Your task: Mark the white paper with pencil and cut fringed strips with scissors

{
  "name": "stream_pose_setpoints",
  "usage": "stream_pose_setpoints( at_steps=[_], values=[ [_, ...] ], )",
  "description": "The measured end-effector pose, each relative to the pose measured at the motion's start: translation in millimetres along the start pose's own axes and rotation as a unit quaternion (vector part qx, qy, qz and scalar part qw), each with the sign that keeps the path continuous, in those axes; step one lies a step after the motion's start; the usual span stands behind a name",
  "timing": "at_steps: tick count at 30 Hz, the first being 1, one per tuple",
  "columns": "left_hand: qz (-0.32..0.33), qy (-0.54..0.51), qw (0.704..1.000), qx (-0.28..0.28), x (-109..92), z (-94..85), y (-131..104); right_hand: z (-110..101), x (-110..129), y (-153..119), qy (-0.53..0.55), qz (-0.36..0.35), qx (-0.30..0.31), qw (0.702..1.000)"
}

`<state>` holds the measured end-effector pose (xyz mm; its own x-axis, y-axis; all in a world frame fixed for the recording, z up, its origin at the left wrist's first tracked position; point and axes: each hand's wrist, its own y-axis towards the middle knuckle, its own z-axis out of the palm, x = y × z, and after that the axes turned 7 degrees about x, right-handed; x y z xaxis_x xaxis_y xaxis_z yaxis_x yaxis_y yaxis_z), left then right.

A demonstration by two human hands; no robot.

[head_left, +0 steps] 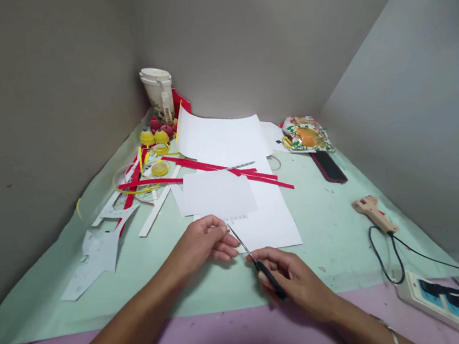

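Black-handled scissors are in my right hand, whose fingers wrap round the handle. Their blades point up and left, with the tips beside the fingertips of my left hand. The thumb and forefinger of my left hand are pinched together; whatever lies between them is too small to name. Beyond both hands are white sheets of paper, overlapping on the green cover. Long red strips and a pen lie across the sheets.
Paper scraps, yellow pieces and a white cup stand or lie to the left. At right are a phone, a food packet, a glue gun with its cord, and a power strip.
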<state>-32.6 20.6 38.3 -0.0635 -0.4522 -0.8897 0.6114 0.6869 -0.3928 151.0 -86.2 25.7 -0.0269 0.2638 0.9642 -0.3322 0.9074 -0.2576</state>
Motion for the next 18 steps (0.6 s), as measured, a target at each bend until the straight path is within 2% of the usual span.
stream_pose_setpoints(
  at_steps=[18],
  values=[
    [-0.009,0.001,1.0,-0.002,-3.6,-0.2,-0.8,-0.1,0.9,0.1,0.017,-0.004,0.003,1.0]
  ],
)
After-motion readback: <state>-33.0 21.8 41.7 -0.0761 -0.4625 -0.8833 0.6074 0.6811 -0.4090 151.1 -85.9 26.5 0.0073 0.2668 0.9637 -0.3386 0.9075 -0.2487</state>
